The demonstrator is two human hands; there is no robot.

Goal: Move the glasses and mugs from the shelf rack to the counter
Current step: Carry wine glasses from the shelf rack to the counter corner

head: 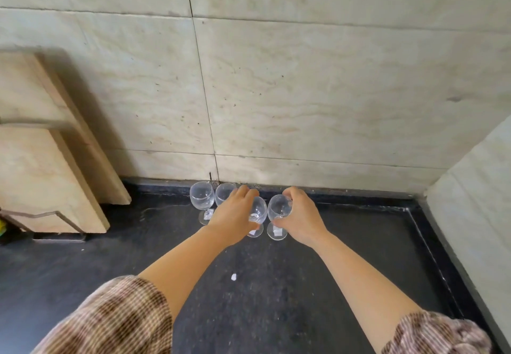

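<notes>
- L hand (235,212) grips the bowl of a stemmed glass (258,211); its foot seems to be down on the dark counter (110,257), but my hand partly hides it
- R hand (302,215) curls round 2nd glass (279,208) just beside it, foot on counter
- 3rd glass (222,192) & 4th glass (202,196) stand upright further left, near the wall (304,105)
- stone slabs (41,160) lean on wall, far left

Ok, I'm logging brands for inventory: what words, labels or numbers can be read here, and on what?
No text is readable.
White stickers on the feet of the far-left glass, front-left glass and rightmost glass: too small and blurred to read.
</notes>
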